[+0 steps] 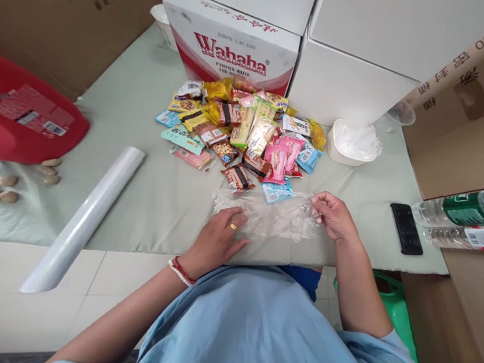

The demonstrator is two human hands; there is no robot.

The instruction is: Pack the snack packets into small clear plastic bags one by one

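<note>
A crumpled clear plastic bag [270,217] lies flat along the front of the table, before my body. My left hand [222,233], with a ring and a bracelet at the wrist, rests on the bag's left part, its fingers apart. At the bag's upper right corner, my right hand [332,214] pinches the thin film between thumb and fingers. Just beyond the bag is a heap of small wrapped snacks [248,127] in many colours. A blue snack packet [276,191] at the heap's near edge touches the bag.
White cartons and a Wahaha water box [234,52] stand behind the heap. To the right are a white bowl [337,146] holding clear plastic, a phone [406,229] and bottles [466,210]. Leftward, a film roll [85,216] overhangs the table edge near walnuts [8,181] and a red container [27,110].
</note>
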